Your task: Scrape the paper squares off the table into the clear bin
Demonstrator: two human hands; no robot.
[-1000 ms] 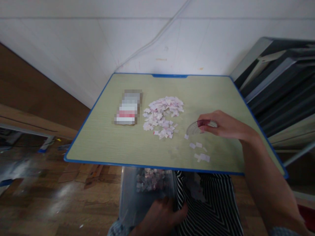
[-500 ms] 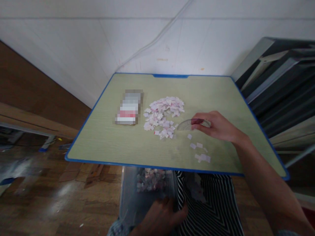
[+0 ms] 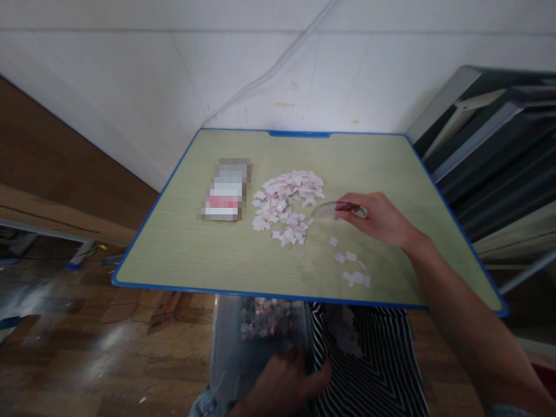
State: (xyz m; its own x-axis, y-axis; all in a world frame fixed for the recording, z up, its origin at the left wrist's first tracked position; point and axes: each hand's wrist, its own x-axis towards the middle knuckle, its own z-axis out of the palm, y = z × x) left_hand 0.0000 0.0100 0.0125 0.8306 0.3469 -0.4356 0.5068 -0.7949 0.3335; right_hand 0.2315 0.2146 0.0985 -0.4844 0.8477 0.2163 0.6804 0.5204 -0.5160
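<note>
My right hand (image 3: 373, 217) is closed on a clear, half-round protractor (image 3: 324, 211), held tilted just above the table. Left of its tip lies a loose heap of small white and pinkish paper pieces (image 3: 289, 194). Several stray paper pieces (image 3: 357, 278) lie below my right hand, toward the table's front edge. Under that edge, my left hand (image 3: 291, 376) is curled over the right rim of a clear plastic bin (image 3: 230, 359), its thumb against the striped cloth. The bin holds a pile of small scraps (image 3: 266, 318).
A pale green table (image 3: 208, 255) with a blue edge stands against the white wall. A blurred-out box-like item (image 3: 226, 191) lies at its left. Black-and-white striped cloth (image 3: 382, 359) covers my lap. Dark folded frames (image 3: 499, 139) lean at the right; a brown wooden panel (image 3: 65, 139) stands left.
My right hand has lifted the protractor slightly up and away from me. The paper heap and my left hand look unchanged.
</note>
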